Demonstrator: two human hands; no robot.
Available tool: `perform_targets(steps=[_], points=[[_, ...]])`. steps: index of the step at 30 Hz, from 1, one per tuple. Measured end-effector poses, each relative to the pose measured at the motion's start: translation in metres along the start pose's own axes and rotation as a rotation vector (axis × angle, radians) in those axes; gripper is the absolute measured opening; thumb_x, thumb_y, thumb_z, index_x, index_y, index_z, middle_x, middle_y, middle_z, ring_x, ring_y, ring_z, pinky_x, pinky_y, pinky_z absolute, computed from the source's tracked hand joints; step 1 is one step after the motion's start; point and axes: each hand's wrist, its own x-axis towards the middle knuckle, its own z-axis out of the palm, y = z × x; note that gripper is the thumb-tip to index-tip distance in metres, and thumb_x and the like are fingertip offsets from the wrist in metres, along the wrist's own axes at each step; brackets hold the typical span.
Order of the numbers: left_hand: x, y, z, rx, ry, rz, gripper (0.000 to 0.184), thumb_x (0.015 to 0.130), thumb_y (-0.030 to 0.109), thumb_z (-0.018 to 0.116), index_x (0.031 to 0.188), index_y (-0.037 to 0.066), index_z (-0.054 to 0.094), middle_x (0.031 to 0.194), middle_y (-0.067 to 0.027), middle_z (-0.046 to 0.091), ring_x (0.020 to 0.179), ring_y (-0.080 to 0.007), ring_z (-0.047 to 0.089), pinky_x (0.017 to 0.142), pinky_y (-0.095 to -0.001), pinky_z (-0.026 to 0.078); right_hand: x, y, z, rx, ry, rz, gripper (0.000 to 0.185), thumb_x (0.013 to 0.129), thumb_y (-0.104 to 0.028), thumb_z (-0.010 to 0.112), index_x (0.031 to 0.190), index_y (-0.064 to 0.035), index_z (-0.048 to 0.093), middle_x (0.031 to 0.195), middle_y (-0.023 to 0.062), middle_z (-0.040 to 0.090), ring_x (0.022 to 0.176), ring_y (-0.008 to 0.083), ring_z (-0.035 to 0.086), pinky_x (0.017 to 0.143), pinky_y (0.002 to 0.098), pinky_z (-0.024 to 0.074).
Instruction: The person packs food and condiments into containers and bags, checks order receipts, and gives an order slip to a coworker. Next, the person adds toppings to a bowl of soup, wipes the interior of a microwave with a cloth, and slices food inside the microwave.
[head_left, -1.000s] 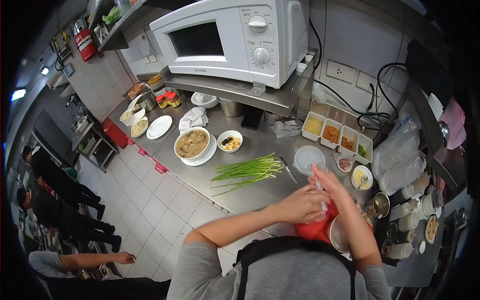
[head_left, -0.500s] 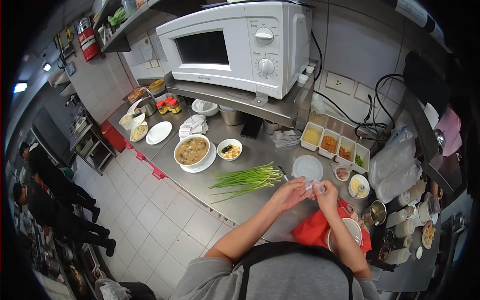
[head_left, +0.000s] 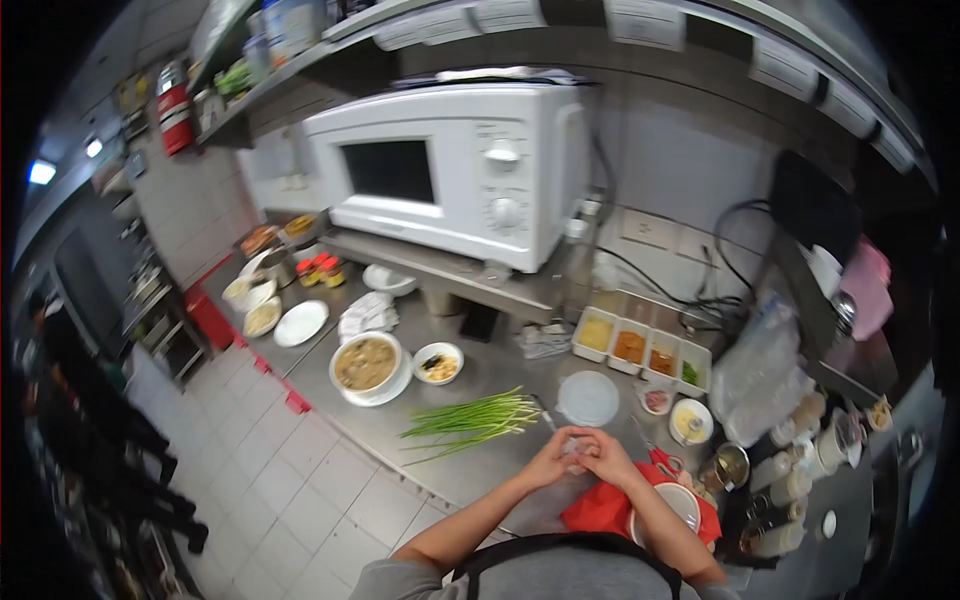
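My left hand point(head_left: 552, 463) and my right hand point(head_left: 608, 460) meet fingertip to fingertip above the steel counter. Pinched between them is a small crumpled piece of clear plastic point(head_left: 575, 464), mostly covered by my fingers. A translucent round lid point(head_left: 588, 398) lies just beyond my hands. Left of them is a bunch of green chives or scallions point(head_left: 475, 422). A white round tub point(head_left: 682, 506) stands on a red plastic bag point(head_left: 592, 506), partly under my right forearm. Red-handled scissors point(head_left: 666, 461) lie beside that bag.
A soup bowl point(head_left: 366, 364) and a smaller bowl point(head_left: 438, 363) stand at left. Four-part ingredient trays point(head_left: 628, 347) sit at the back, with bottles point(head_left: 790, 490) at right. A microwave point(head_left: 460, 180) overhangs on a shelf. Two people point(head_left: 90, 420) stand far left.
My view has tilted upward, so the counter sits lower and further left. My hands have come closer together, and my fingers now cover more of the clear plastic.
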Motion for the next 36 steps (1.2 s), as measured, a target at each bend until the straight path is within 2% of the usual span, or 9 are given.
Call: perform_targets(steps=[3, 6, 9, 10, 15, 21, 26, 33, 36], points=[[-0.011, 0.025, 0.007, -0.286, 0.064, -0.138, 0.045, 0.085, -0.005, 0.044, 0.127, 0.008, 0.033, 0.121, -0.0079, 0.043, 0.109, -0.0159, 0.047, 0.091, -0.0293, 0.040, 0.001, -0.003, 0.006, -0.468, 0.053, -0.117, 0.036, 0.075, 0.001, 0.062, 0.110, 0.0008, 0.055, 0.075, 0.0069, 0.063, 0.061, 0.0111, 0.060, 0.057, 0.0260, 0.0487], [-0.007, -0.002, 0.011, -0.282, 0.092, -0.058, 0.039, 0.086, -0.002, 0.042, 0.124, 0.005, 0.034, 0.121, -0.0096, 0.043, 0.107, -0.0190, 0.050, 0.092, -0.0311, 0.040, 0.006, 0.005, 0.007, -0.557, 0.132, -0.131, 0.023, 0.072, 0.005, 0.060, 0.095, 0.0035, 0.060, 0.062, 0.0077, 0.062, 0.051, 0.0093, 0.057, 0.053, 0.0251, 0.0479], [-0.016, 0.019, 0.020, 0.562, 0.208, 0.167, 0.039, 0.087, 0.001, 0.043, 0.124, 0.006, 0.034, 0.119, -0.0115, 0.044, 0.103, -0.0256, 0.052, 0.090, -0.0328, 0.041, 0.004, -0.015, 0.012, -0.777, 0.189, -0.044, 0.017, 0.070, 0.002, 0.060, 0.087, 0.0033, 0.062, 0.065, 0.0160, 0.061, 0.057, 0.0226, 0.063, 0.055, 0.0307, 0.0478], [-0.015, 0.026, 0.023, 0.573, 0.254, 0.304, 0.037, 0.086, 0.003, 0.046, 0.122, 0.003, 0.039, 0.112, -0.0141, 0.048, 0.098, -0.0301, 0.054, 0.087, -0.0329, 0.042, 0.005, -0.015, 0.011, -0.775, 0.222, -0.066, 0.015, 0.070, 0.002, 0.060, 0.084, 0.0033, 0.062, 0.066, 0.0167, 0.062, 0.057, 0.0244, 0.063, 0.055, 0.0316, 0.0480], [-0.022, 0.049, 0.024, 0.431, 0.301, 0.225, 0.021, 0.081, 0.001, 0.054, 0.102, 0.002, 0.054, 0.095, -0.0144, 0.057, 0.085, -0.0299, 0.058, 0.077, -0.0331, 0.046, -0.003, -0.022, 0.019, -0.872, 0.311, -0.275, 0.008, 0.070, 0.000, 0.060, 0.077, 0.0031, 0.062, 0.067, 0.0190, 0.062, 0.059, 0.0297, 0.063, 0.057, 0.0355, 0.0490], [-0.019, 0.047, 0.010, 0.553, 0.348, 0.316, 0.015, 0.072, -0.004, 0.060, 0.086, 0.001, 0.057, 0.089, -0.0131, 0.060, 0.080, -0.0314, 0.060, 0.070, -0.0352, 0.048, -0.009, -0.021, 0.023, -0.847, 0.288, -0.221, 0.008, 0.075, -0.003, 0.061, 0.078, 0.0046, 0.063, 0.064, 0.0157, 0.063, 0.063, 0.0223, 0.066, 0.054, 0.0315, 0.0495], [-0.010, 0.057, 0.022, 0.624, 0.420, 0.289, 0.015, 0.065, -0.007, 0.060, 0.078, -0.002, 0.056, 0.084, -0.0138, 0.060, 0.077, -0.0295, 0.060, 0.066, -0.0341, 0.049, -0.002, -0.020, 0.005, -0.125, 0.143, 0.239, 0.032, 0.089, -0.006, 0.047, 0.118, 0.0090, 0.049, 0.088, 0.0159, 0.063, 0.067, 0.0180, 0.065, 0.058, 0.0276, 0.0557], [-0.004, 0.061, 0.033, 0.559, 0.314, 0.333, 0.010, 0.069, -0.010, 0.057, 0.074, -0.002, 0.055, 0.080, -0.0095, 0.059, 0.067, -0.0160, 0.057, 0.053, -0.0261, 0.044, -0.004, -0.022, -0.020, 0.056, -0.065, 0.379, 0.018, 0.086, -0.012, 0.060, 0.093, 0.0046, 0.060, 0.072, 0.0081, 0.060, 0.061, 0.0138, 0.060, 0.056, 0.0283, 0.0547], [-0.008, 0.068, 0.035, 0.439, 0.223, 0.305, 0.006, 0.075, -0.005, 0.060, 0.077, -0.001, 0.056, 0.082, -0.0079, 0.059, 0.071, -0.0115, 0.058, 0.053, -0.0216, 0.044, -0.005, -0.016, -0.022, 0.145, 0.108, 0.363, 0.017, 0.087, -0.015, 0.060, 0.090, 0.0013, 0.060, 0.069, 0.0063, 0.059, 0.059, 0.0129, 0.059, 0.055, 0.0274, 0.0532]])
